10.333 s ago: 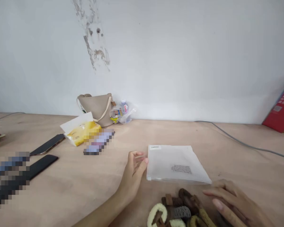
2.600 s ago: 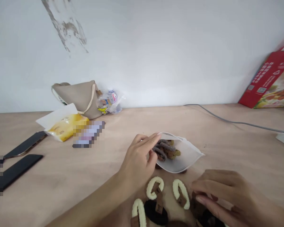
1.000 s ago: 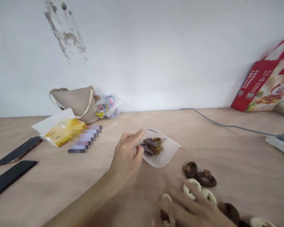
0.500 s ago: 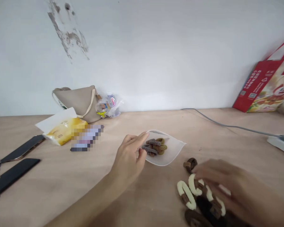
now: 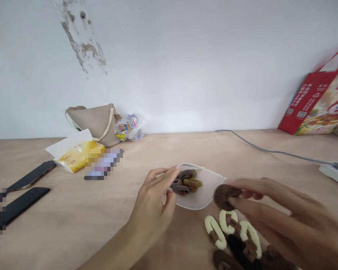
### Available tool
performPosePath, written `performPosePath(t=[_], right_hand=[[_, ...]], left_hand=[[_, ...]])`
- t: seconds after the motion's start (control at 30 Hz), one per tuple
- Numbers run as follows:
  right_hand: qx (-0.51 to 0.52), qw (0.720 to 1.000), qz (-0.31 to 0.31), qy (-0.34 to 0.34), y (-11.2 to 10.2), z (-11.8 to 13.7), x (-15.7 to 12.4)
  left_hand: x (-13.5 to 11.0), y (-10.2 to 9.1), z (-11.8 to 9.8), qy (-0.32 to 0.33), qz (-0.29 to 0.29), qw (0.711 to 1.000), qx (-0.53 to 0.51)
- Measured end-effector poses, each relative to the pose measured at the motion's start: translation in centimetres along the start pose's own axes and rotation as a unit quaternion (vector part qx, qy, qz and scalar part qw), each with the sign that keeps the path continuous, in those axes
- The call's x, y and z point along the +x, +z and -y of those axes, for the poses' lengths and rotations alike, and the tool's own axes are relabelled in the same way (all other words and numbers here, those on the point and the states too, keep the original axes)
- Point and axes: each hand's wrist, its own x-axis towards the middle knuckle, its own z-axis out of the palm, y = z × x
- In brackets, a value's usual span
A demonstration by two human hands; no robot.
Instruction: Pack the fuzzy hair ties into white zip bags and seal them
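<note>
My half-curled left hand (image 5: 157, 197) holds a translucent white plastic pouch (image 5: 207, 189); my right hand (image 5: 280, 210) pinches a round dark-brown fabric band (image 5: 224, 197)

The left hand (image 5: 156, 197) is bare, with slim fingers that taper toward rounded tips, and it passes through a narrow, bare wrist into the left forearm (image 5: 116, 245), which is uncovered along its whole visible length and widens gently toward the bottom edge of the view. The right hand (image 5: 281, 217) is bare too, with long, slender fingers and a broader back, its outline slightly blurred so that nails and fine creases are hard to make out.
</note>
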Motion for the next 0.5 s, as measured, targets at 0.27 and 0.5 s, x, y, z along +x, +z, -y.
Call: performPosePath(t=[0.27, 0.5], right_hand=[[0.166, 0.984, 0.012, 0.07, 1.0, -1.8, 1.5], [0.192, 0.97, 0.131, 0.07, 5.2, -4.3, -1.6]], left_hand=[[-0.6, 0.5, 0.7, -0.025, -0.014, 1.0, -0.003], [-0.7, 0.8, 1.1, -0.018, -0.023, 1.0, 0.002]])
